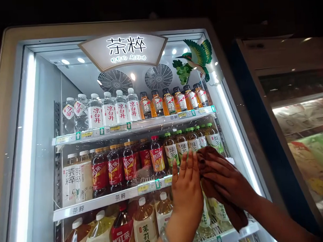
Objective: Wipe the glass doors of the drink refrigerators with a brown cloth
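**Cloth held to cooler glass, wiping seemingly underway**

Head view: brown cloth is pressed on glass door, right side, under right hand's loosely bent fingers. Left hand is laid beside it, fingers extended, nothing held. How much glass is done or left cannot be told.

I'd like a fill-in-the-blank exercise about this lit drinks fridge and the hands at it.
The right hand holds a dark brown ____.
The fingers of the left hand point ____.
The clear plastic bottles with white caps stand on the ____ shelf.
The green-winged bird picture is to the ____ of the white fan-shaped sign.

cloth; up; top; right
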The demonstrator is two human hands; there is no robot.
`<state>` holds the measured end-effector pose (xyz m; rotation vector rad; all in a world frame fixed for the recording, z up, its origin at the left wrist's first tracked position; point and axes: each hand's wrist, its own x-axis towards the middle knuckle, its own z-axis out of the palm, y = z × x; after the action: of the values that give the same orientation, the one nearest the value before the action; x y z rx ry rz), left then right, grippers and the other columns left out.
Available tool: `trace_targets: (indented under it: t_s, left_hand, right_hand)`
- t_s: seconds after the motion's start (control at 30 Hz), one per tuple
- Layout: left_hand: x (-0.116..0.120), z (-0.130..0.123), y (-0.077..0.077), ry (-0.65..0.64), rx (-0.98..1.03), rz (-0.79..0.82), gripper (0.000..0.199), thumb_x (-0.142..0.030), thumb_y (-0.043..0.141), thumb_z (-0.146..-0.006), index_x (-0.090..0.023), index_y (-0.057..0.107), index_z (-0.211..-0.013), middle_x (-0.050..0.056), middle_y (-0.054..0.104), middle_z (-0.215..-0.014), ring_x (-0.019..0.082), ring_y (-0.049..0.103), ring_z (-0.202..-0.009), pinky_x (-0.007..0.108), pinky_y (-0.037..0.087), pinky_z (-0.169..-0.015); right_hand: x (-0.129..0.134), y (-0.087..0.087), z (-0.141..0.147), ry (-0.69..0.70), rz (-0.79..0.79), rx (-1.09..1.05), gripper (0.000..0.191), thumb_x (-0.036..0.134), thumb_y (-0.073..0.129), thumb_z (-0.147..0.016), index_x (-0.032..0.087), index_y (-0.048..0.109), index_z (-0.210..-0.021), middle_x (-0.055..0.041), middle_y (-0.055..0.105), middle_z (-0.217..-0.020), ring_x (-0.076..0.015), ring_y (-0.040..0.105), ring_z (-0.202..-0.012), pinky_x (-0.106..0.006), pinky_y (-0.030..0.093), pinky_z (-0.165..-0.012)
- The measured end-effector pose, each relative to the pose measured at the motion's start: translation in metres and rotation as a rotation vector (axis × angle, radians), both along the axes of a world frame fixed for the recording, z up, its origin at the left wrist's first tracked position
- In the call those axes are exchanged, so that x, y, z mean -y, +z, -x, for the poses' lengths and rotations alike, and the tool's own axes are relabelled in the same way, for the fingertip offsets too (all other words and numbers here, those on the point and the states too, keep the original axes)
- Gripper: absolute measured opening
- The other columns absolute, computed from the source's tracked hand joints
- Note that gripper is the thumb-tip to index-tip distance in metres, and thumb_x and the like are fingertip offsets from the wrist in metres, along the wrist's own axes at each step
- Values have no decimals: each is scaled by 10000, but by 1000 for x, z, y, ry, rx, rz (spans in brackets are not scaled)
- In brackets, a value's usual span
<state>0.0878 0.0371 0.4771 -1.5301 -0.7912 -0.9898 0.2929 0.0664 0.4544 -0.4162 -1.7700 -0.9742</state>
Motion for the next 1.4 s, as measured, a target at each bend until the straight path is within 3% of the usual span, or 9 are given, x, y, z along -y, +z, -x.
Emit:
trace_targets:
  t_s: [0.17, 0.3, 0.4, 0.5, 0.63, 0.77, 1.0, 1.27, 1.4]
  left_hand:
    - [-7, -28, 8, 11, -8, -3, 590, -204, 483, -1010, -99, 465, -1590, 49, 388, -1703, 209, 77, -1671, 445, -36, -1382]
    - [-13, -43, -8, 17, -143, 25, 607, -204, 523, -979, -125, 486, -1580, 40, 319, -1734, 216, 72, -1668, 468, -18, -1378]
    - [-19, -62, -16, 63, -124, 59, 672, -122, 502, -925, -104, 448, -1595, 74, 271, -1748, 259, 34, -1666, 608, -57, -1344]
    - [-23, -80, -11, 75, -94, 73, 704, -83, 483, -892, -56, 432, -1593, 123, 298, -1731, 294, 90, -1661, 658, -9, -1340]
    - [-21, -93, 2, 73, -108, 106, 670, -171, 469, -962, -2, 387, -1605, 171, 325, -1716, 317, 268, -1628, 572, 232, -1351]
    - [-20, -106, 8, 69, -194, 101, 659, -202, 444, -988, -11, 374, -1615, 159, 286, -1738, 309, 284, -1625, 532, 266, -1347]
    - [-27, -133, 45, 40, -116, 156, 661, -312, 348, -1070, 0, 277, -1649, 149, 238, -1753, 286, 225, -1648, 522, 284, -1346]
    - [-12, -115, 5, 74, -191, 244, 762, -379, 423, -1033, 38, 248, -1647, 208, 217, -1754, 354, 181, -1650, 560, 192, -1361]
    - [-11, -120, 33, 58, -183, 246, 757, -383, 381, -1044, 24, 212, -1661, 187, 183, -1765, 309, 141, -1664, 526, 171, -1372]
  right_hand:
    - [-5, -10, -5, -30, 36, -113, 343, 188, 601, -951, 288, 765, -1235, -76, 663, -1457, -301, 459, -1534, -539, 554, -1172]
    - [-21, -35, -68, -100, 18, 25, 459, 207, 636, -941, 449, 702, -1325, 42, 665, -1466, -255, 541, -1472, -488, 583, -1153]
    - [-33, -17, -103, -137, 90, -228, 434, 219, 571, -982, 364, 678, -1377, -31, 544, -1599, -318, 419, -1559, -618, 457, -1241]
    - [-36, 10, -93, -106, 130, -425, 412, 237, 531, -1006, 295, 663, -1392, -73, 498, -1630, -344, 288, -1619, -677, 352, -1281]
    - [-27, 6, -67, -63, 115, -265, 452, 201, 530, -998, 302, 640, -1425, -69, 484, -1646, -301, 299, -1618, -603, 397, -1275]
    - [-27, -2, -96, -87, 59, -62, 440, 207, 572, -991, 317, 639, -1412, -59, 502, -1636, -289, 313, -1613, -604, 361, -1289]
    - [-40, 64, -94, -71, 90, -332, 475, 224, 509, -1028, 285, 563, -1496, -93, 462, -1654, -338, 244, -1633, -682, 322, -1288]
    - [-33, 16, -106, -124, -37, -76, 625, 193, 576, -1000, 304, 441, -1600, -104, 447, -1668, -354, 255, -1627, -691, 322, -1281]
    - [-47, 72, -112, -163, -43, -250, 488, 249, 580, -1006, 234, 582, -1494, -143, 420, -1679, -398, 252, -1621, -694, 335, -1268]
